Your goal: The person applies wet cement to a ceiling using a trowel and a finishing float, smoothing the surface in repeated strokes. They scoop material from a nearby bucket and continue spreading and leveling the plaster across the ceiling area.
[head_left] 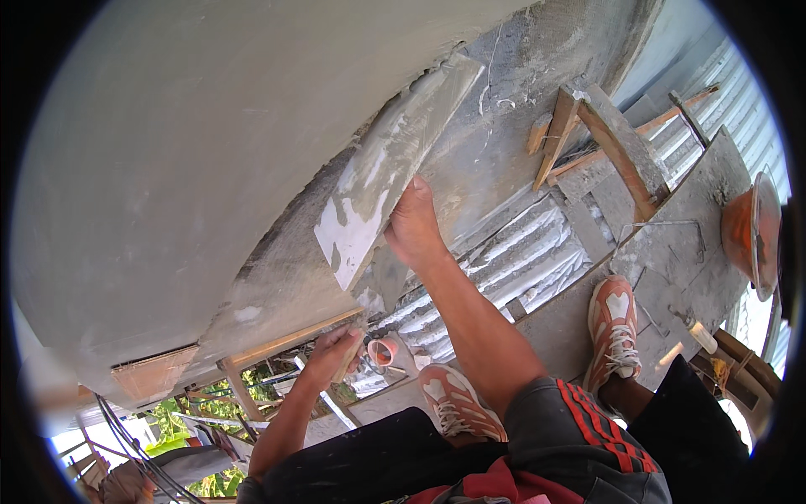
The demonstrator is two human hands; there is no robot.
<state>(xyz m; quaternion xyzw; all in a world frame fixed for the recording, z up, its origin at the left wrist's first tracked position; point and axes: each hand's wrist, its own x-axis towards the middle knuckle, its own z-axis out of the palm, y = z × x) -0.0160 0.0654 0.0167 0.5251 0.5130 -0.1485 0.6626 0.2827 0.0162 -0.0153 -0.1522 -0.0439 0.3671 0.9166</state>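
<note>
My right hand (413,225) grips a long, flat plastering float (395,155), its pale face smeared with grey plaster. The float lies against the wall, along the ragged edge of the smooth wet plaster (176,151). Rougher grey wall (537,67) shows beyond it. Lower and to the left, my left hand (329,359) is closed round a thin, pale, flat-edged tool (348,354), whose kind I cannot make out. Just right of that hand, farther down, sits a small orange-red container (383,351).
I stand on grey scaffold planks (672,260) with both shoes on them. An orange bucket (747,235) is at the right edge. A wooden bracket (604,143) juts out by the wall. Corrugated roofing (529,256) lies below. Cables (126,437) hang at lower left.
</note>
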